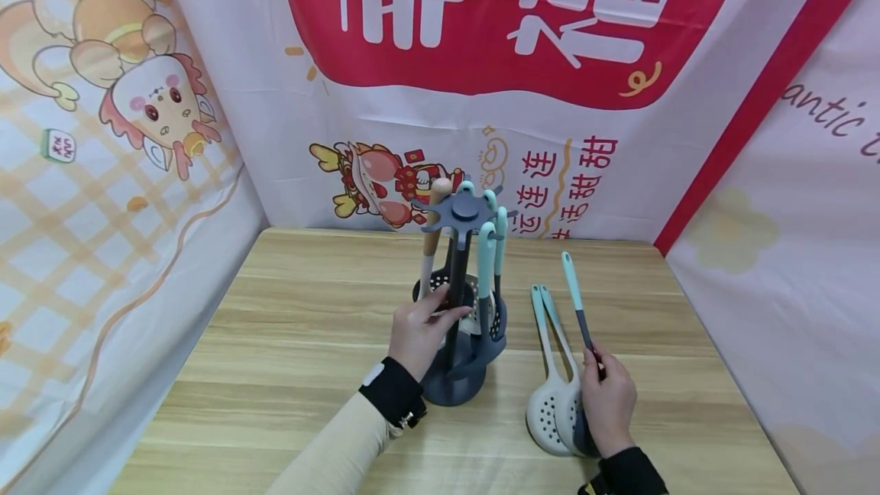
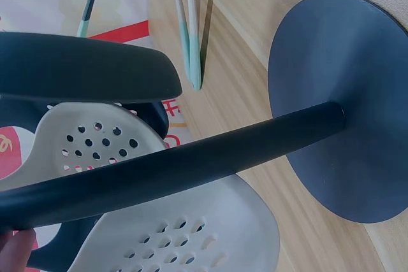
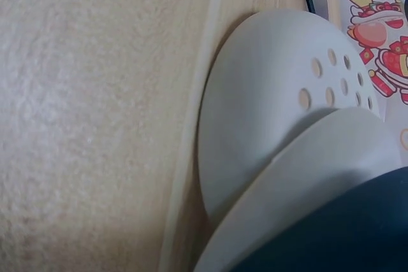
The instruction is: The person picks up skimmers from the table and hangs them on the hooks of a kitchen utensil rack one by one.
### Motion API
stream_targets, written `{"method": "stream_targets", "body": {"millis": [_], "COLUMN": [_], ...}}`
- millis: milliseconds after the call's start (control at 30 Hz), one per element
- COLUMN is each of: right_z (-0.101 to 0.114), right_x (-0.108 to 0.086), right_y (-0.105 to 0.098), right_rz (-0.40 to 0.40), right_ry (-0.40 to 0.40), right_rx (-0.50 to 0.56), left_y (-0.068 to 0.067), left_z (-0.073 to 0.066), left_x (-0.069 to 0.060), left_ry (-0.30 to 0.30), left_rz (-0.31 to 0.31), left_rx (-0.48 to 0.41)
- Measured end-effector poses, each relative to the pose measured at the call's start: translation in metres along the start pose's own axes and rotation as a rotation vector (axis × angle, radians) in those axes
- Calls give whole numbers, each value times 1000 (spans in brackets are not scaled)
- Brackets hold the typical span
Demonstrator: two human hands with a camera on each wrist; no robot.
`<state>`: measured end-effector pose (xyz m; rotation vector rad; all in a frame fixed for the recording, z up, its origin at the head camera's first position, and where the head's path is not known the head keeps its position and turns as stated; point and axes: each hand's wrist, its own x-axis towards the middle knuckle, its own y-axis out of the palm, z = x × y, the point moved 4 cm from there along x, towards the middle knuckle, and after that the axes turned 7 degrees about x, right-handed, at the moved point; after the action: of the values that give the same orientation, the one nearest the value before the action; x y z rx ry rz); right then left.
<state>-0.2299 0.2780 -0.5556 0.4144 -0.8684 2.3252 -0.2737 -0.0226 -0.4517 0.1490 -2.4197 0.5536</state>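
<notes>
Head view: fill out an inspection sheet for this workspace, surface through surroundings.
Surface: wood-grain table, light-toned.
Job's things: dark stand upright, with hanging utensils around its post; two pale utensils lie overlapping on the table, beside the stand; one dark utensil with a turquoise handle is held next to them.
Clutter: nothing seen.
Grippers: left hand holds the stand's post; right hand grips the dark utensil.
Cables: nothing seen.
Surroundings: printed cloth behind and at both sides, red panel at back.

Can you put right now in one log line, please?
left hand: holds utensil stand | right hand: holds mint-handled dark utensil | wooden table: two white perforated skimmers, overlapping | hanging: other utensils
</notes>
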Motion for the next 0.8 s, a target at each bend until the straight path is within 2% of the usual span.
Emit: {"method": "stream_targets", "body": {"millis": [267,800], "right_z": [5,19], "right_x": [-2,-3], "right_y": [-4,-13], "right_rz": [-9,-38], "right_ry": [13,-34], "right_rx": [5,40], "left_y": [2,4], "left_z": [-1,-2], "left_x": [-1,0], "left_ry": [-8,-20], "left_rz": [-1,3], "left_rx": [12,16]}}
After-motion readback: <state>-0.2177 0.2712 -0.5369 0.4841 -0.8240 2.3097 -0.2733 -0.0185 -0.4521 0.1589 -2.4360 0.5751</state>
